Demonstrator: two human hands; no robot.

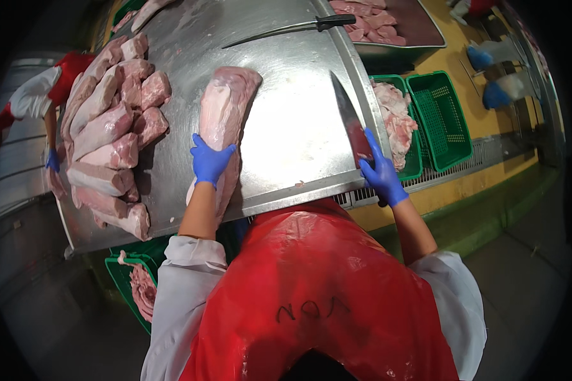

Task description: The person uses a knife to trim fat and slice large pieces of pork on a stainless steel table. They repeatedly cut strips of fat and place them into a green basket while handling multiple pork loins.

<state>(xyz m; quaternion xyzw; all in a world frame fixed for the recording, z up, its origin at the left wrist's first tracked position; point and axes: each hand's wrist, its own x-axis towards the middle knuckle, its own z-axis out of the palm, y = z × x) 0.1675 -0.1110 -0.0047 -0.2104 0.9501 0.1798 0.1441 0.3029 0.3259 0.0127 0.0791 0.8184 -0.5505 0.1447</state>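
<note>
Head view, one: left hand [210, 159], blue-gloved, thumb and fingers spread wide, laid across the lower half of one long, pale-pink slab of meat [225, 105], which lies lengthwise on a bare-metal table [181, 41], its near end at the front edge; right hand [382, 174], blue-gloved, closed round the handle of one broad-bladed knife [346, 108], forefinger stretched forward, blade pointing away over the table's right side. Second knife, one, slender with curved blade and black handle [324, 23], lying at the far side. Heap of thick pink meat cuts [105, 130], one, left of the slab; well over a dozen pieces, exact count hidden by overlap. Green plastic crates, three plainly seen: one with pale trimmings [397, 124], another just beside it on the right, a third below the table's left front with pink strips [143, 293]. Metal tub [422, 32], one, at upper right, holding several pink pieces. Red apron [324, 273], one, on the wearer. Co-worker [35, 95], one, red and white clothing, far left.
</note>
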